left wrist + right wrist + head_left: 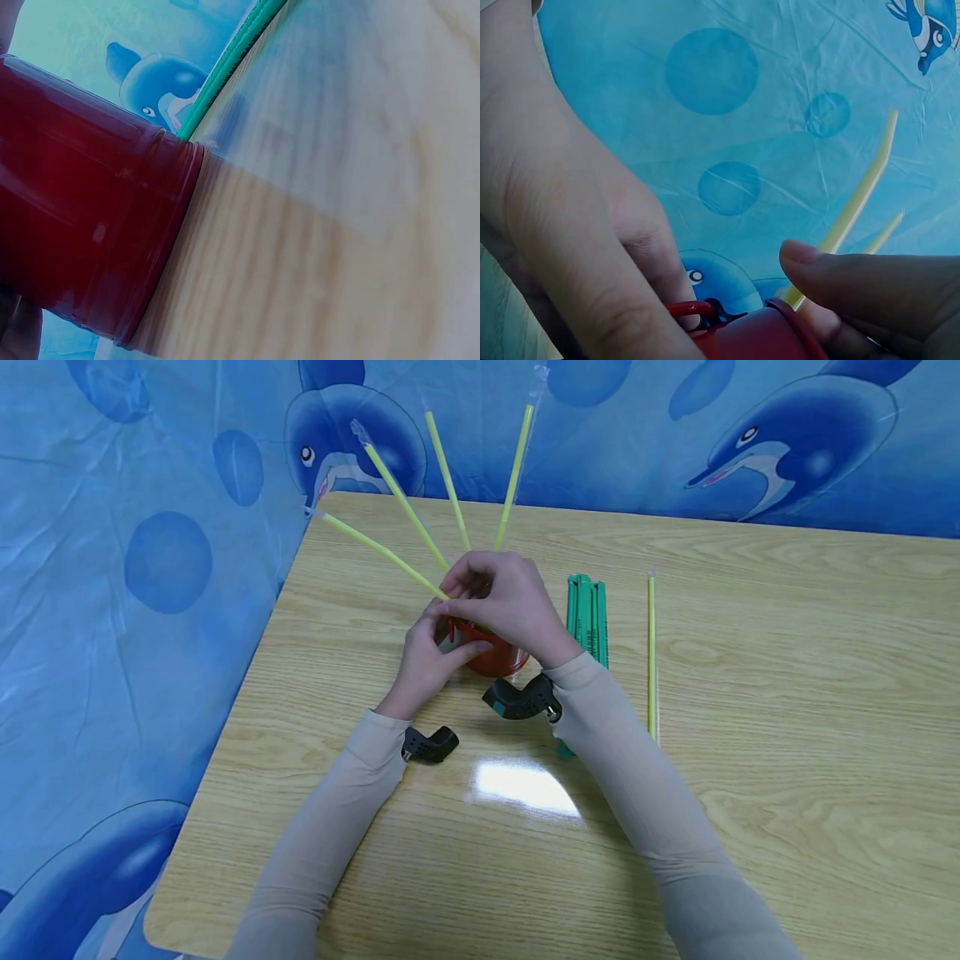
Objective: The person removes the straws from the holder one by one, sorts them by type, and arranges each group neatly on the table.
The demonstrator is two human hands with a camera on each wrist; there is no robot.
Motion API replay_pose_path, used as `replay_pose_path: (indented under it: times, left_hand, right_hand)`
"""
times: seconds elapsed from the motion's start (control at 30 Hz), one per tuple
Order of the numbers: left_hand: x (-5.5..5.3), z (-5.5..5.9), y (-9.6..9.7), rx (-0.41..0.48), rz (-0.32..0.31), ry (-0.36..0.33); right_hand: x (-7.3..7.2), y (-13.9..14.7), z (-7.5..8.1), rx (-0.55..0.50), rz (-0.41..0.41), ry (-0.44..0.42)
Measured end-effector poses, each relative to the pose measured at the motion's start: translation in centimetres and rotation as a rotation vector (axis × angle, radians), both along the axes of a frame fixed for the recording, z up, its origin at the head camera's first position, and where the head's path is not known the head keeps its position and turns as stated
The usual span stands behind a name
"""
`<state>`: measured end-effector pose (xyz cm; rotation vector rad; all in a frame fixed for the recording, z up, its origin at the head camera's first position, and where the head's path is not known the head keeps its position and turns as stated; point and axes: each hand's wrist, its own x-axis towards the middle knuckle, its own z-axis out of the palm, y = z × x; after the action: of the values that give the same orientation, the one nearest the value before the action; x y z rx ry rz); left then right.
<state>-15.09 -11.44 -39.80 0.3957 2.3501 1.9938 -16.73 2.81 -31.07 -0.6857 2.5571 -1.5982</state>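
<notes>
A red mug (497,665) stands on the wooden table, its handle (690,308) turned toward my left hand. My left hand (423,662) grips it from the left, thumb across the near side. Several yellow straws in clear wrappers rise from the mug and fan out. At the rim my right hand (516,600) pinches the leftmost yellow straw (384,552), which leans far to the left. In the right wrist view the right thumb (870,292) lies over this straw just above the rim. The left wrist view shows the mug's lower wall (82,202) and base on the tabletop.
Long, narrow green packets (587,618) with dark print lie right of the mug, partly under my right forearm. Farther right lies one more wrapped yellow straw (652,652). A blue dolphin-print sheet (172,560) hangs behind and left of the table (810,693).
</notes>
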Motion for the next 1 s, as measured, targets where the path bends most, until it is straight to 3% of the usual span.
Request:
replay_pose_path:
  times: [0.67,0.77,1.0]
  left_hand:
    - [-0.1,-0.29,0.12,0.017,-0.016,0.048]
    - [-0.08,-0.26,0.05,0.007,-0.022,0.052]
    - [0.01,-0.16,-0.06,-0.019,-0.022,0.04]
  right_hand:
    - [-0.12,0.46,-0.25,-0.024,-0.009,0.025]
    - [0.05,0.54,-0.31,-0.084,-0.018,0.028]
    - [0.39,1.0,-0.8,-0.331,-0.027,0.02]
